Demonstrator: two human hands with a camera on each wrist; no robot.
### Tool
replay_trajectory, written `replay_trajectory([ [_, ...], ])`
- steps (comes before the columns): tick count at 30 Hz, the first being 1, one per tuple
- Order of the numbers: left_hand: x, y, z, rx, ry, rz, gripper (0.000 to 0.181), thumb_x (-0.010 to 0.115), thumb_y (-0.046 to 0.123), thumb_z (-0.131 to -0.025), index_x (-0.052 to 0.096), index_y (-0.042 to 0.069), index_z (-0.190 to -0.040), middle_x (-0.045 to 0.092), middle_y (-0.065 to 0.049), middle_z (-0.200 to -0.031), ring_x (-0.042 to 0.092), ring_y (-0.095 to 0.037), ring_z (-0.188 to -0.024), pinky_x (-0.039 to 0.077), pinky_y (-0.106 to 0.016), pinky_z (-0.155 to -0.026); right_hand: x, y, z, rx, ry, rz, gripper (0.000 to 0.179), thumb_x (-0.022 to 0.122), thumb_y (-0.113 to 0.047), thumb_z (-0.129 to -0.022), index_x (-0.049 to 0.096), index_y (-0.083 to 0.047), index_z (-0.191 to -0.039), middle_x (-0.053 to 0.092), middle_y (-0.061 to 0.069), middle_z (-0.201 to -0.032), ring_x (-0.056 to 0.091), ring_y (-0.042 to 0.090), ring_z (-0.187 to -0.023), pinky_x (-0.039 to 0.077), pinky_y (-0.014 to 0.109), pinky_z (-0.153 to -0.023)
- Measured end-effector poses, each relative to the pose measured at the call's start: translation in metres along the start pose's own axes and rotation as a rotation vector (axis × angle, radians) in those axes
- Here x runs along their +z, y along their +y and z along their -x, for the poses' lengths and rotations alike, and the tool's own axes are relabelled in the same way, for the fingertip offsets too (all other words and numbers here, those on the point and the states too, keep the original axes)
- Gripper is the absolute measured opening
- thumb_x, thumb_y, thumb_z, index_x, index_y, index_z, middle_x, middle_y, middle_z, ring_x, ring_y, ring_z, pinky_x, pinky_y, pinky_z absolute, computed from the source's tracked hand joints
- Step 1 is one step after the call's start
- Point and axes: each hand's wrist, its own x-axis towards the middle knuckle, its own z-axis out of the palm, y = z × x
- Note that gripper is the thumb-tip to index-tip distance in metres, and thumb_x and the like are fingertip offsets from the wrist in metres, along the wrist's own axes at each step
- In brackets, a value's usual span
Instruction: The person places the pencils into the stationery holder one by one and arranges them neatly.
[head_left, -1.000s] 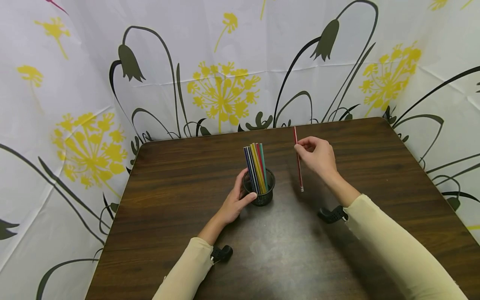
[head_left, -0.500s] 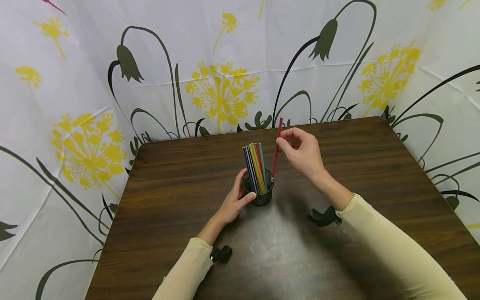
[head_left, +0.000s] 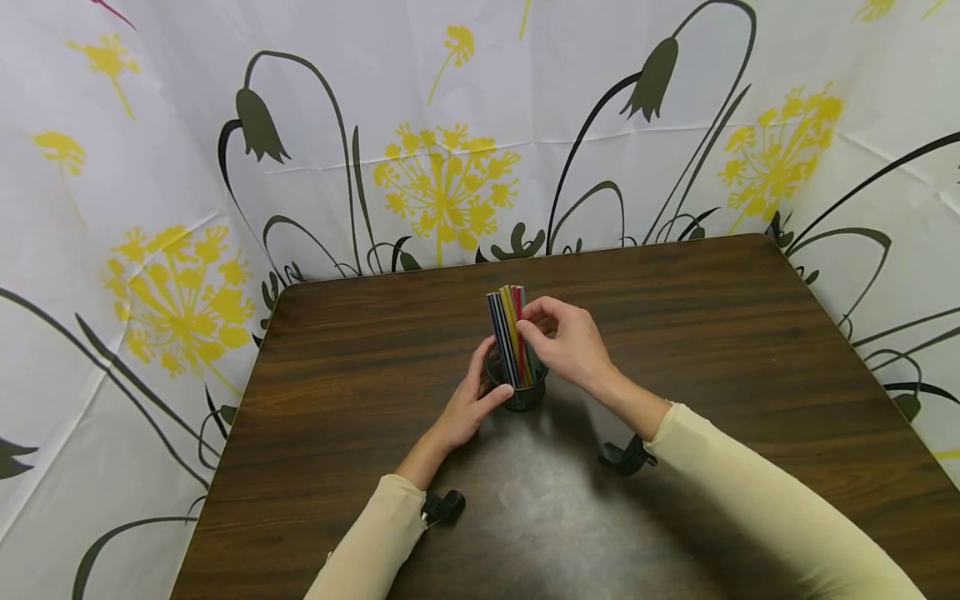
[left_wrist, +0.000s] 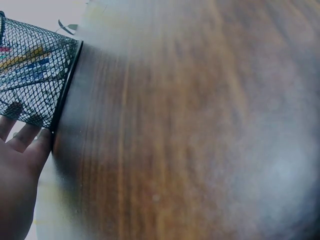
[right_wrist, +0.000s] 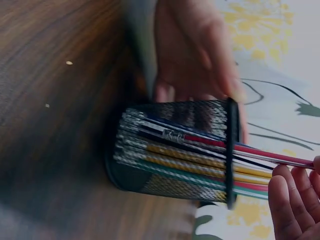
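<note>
My left hand (head_left: 459,414) grips a black mesh pencil cup (head_left: 525,402), thumb at the near side of its rim and fingers round the left. Several pencils (head_left: 502,337) in blue, black, white, yellow, red and green stand in it, leaning slightly left. Between thumb and fingertips my right hand (head_left: 576,343) pinches a red pencil (right_wrist: 260,153) just above the rim. That pencil's lower end, with a metal band, is inside the cup in the right wrist view, above the other pencils' lower ends. In the left wrist view, fingers (left_wrist: 27,137) touch the mesh near the base.
The cup stands on a dark wood-grain table (head_left: 360,375). Behind it hangs a white cloth (head_left: 465,92) printed with yellow and grey-green flowers. A black wrist device (head_left: 444,507) sits at the left cuff, another black wrist device (head_left: 627,457) at the right.
My right hand has carried the red pencil left from beside the cup to over its rim, then lowered it inside among the others. My left hand has stayed on the cup.
</note>
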Motion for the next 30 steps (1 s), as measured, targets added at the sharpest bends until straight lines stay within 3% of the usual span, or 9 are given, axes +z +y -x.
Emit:
replay_trajectory([
  [14,0.0,0.003,0.0,-0.024,-0.003,-0.028,0.072,0.051,0.001,-0.1,0.007,0.01,-0.156,0.026,-0.024,-0.154,0.035,-0.037,-0.137,0.03,-0.054,-0.11,0.015,0.008,0.007,0.039,-0.039,0.061,0.007,0.068,-0.017,-0.092,0.068,-0.011,-0.096,0.068,-0.001,-0.086,0.063,0.011,-0.069,0.05,0.032,-0.059],
  [20,-0.001,0.002,0.001,-0.015,-0.007,-0.03,0.072,0.051,0.003,-0.1,0.007,0.009,-0.156,0.026,-0.024,-0.154,0.034,-0.037,-0.138,0.029,-0.055,-0.11,0.019,0.009,0.006,0.009,-0.04,0.084,0.012,0.067,-0.018,-0.093,0.069,-0.01,-0.102,0.07,-0.001,-0.09,0.064,0.011,-0.072,0.052,0.032,-0.065],
  [30,-0.001,0.001,0.001,-0.012,-0.009,-0.03,0.073,0.052,0.004,-0.1,0.007,0.011,-0.157,0.026,-0.021,-0.156,0.034,-0.034,-0.139,0.029,-0.053,-0.11,0.03,0.01,-0.001,0.041,0.05,0.172,0.011,0.073,-0.024,-0.09,0.072,-0.014,-0.093,0.069,-0.005,-0.08,0.062,0.008,-0.066,0.051,0.03,-0.059],
])
